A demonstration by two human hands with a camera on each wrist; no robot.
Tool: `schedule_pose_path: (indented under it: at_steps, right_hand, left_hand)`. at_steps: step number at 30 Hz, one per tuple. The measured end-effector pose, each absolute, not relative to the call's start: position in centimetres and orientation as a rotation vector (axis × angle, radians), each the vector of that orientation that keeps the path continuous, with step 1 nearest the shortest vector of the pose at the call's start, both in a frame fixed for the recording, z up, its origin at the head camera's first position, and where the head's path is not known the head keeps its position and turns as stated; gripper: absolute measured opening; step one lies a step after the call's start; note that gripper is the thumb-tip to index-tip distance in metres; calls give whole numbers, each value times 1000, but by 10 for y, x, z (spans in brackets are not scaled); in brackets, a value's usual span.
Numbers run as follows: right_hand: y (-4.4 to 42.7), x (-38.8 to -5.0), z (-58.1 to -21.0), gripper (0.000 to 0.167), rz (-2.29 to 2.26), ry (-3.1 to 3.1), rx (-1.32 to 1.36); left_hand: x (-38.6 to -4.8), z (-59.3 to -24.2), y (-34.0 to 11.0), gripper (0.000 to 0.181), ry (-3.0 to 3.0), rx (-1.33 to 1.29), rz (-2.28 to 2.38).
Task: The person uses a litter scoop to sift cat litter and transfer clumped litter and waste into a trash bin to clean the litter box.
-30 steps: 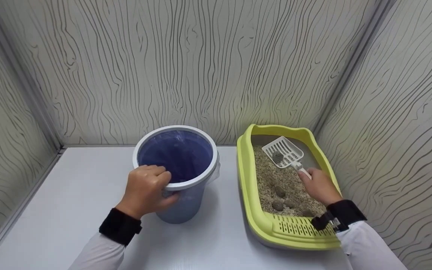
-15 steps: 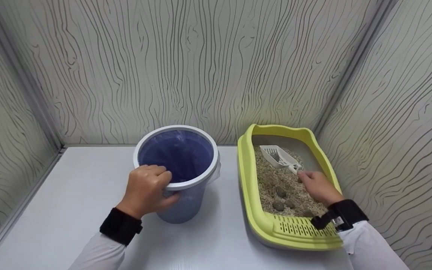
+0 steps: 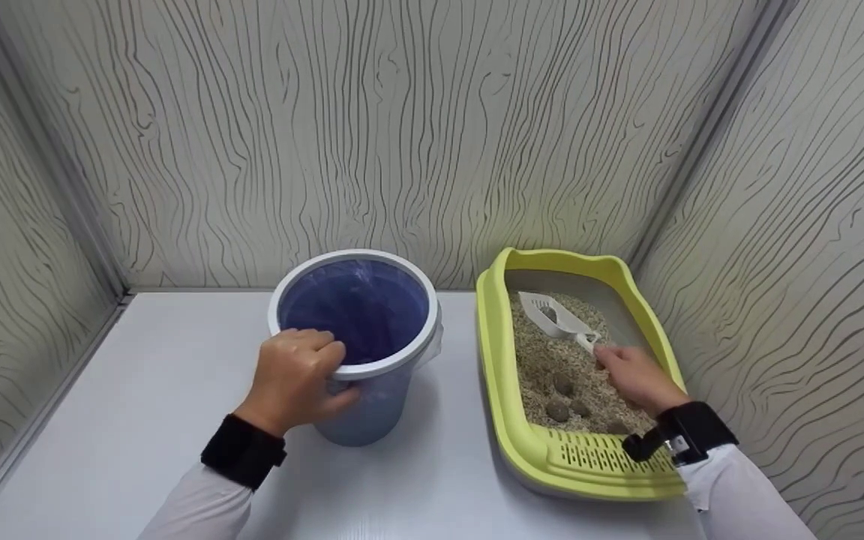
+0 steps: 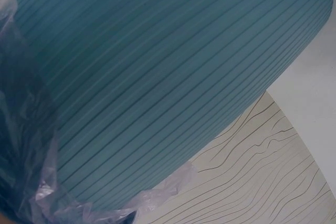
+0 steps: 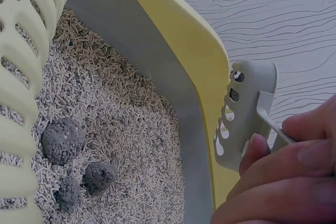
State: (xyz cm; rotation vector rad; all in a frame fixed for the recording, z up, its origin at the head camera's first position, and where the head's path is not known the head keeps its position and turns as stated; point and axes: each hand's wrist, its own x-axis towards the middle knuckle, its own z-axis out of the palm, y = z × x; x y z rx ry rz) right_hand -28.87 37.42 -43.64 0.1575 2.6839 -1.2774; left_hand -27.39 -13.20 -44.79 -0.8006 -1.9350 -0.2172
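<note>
My left hand (image 3: 293, 382) grips the near left of the white rim on a blue bucket (image 3: 364, 420), which has a clear plastic liner. In the left wrist view the ribbed bucket wall (image 4: 173, 77) and crumpled liner (image 4: 47, 182) fill most of the frame. Over the litter box (image 3: 503, 405), my right hand (image 3: 638, 379) holds a white slotted litter scoop (image 3: 552, 319) by its handle. One grey clump (image 3: 548, 313) sits in the scoop. Below, several more clumps (image 5: 63, 141) lie on the pellet litter (image 5: 142, 166). The scoop's underside (image 5: 247, 114) shows in the right wrist view.
The bucket and the yellow-rimmed box stand apart on a white table (image 3: 184, 360). Wood-patterned panels (image 3: 372, 135) rise behind and at both sides. A slotted yellow ledge (image 3: 604, 451) spans the box's near end.
My right hand has lowered the scoop slightly and tilted it, with the clump still in it. The left hand keeps its grip on the bucket rim.
</note>
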Motion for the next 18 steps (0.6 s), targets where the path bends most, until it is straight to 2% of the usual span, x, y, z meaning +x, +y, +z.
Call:
schedule_pose_path:
  at_steps: [13, 18]
  right_hand:
    - [372, -290, -441, 32, -1067, 3037, 54]
    - [373, -290, -443, 34, -1067, 3034, 67]
  left_hand:
    - [-274, -447, -132, 56, -1924, -802, -211]
    - [-274, -448, -132, 57, -1921, -800, -219]
